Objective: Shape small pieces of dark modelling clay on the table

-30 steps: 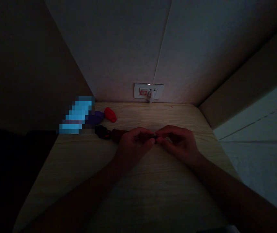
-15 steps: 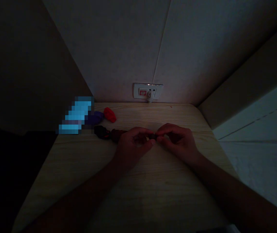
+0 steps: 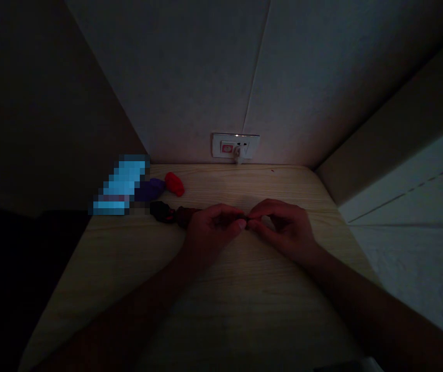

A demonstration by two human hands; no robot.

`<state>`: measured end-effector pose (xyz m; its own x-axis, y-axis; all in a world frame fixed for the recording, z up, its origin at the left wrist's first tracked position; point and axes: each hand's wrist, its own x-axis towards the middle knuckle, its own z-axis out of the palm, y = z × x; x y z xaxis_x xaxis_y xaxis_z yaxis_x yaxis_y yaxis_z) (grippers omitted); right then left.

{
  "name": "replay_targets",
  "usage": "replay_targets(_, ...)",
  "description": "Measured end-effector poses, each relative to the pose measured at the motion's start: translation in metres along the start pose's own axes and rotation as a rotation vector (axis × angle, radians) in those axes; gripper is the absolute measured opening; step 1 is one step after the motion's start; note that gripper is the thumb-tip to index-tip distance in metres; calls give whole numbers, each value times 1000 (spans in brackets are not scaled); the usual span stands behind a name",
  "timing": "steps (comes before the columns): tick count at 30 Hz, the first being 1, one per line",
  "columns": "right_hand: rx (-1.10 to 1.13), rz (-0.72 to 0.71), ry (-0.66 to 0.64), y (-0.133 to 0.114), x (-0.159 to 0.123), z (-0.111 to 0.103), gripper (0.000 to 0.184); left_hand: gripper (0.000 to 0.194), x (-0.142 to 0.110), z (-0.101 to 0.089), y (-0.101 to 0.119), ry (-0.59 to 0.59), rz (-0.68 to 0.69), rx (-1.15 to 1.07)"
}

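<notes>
In dim light, my left hand point(image 3: 211, 227) and my right hand point(image 3: 289, 225) meet over the wooden tabletop, fingertips nearly touching. Both pinch a small dark lump of modelling clay point(image 3: 246, 221) between thumb and fingers; most of it is hidden by the fingertips. Just left of my left hand lies a brown lump of clay point(image 3: 183, 217), partly covered by that hand. A black lump point(image 3: 162, 212) sits against its left end. Farther back are a purple lump point(image 3: 150, 189) and a bright red lump point(image 3: 174, 184), side by side.
A pixelated bright screen point(image 3: 122, 181) lies at the table's back left corner. Behind the wooden table point(image 3: 221, 315) rises a wall with a socket plate point(image 3: 227, 147) and a plug in it. A pale panel point(image 3: 411, 175) stands to the right.
The fingertips have shifted slightly around the small dark lump, and less of it shows now. The view has moved a little; the other lumps stay in place.
</notes>
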<state>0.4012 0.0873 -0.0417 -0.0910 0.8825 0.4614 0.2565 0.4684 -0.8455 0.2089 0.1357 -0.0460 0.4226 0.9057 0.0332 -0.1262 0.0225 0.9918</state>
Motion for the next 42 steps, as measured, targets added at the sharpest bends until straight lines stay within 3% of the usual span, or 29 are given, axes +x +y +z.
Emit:
replay_targets(18, -71, -82, 0, -5, 3, 0, 13, 15, 2, 0, 1, -13, -36, -34)
replay_targets(27, 85, 142, 50, -2, 3, 2, 9, 22, -1, 1, 1, 20, -40, -9)
replay_targets(42, 81, 144, 52, 3, 2, 2, 9, 24, -1, -2, -4, 21, -9, 74)
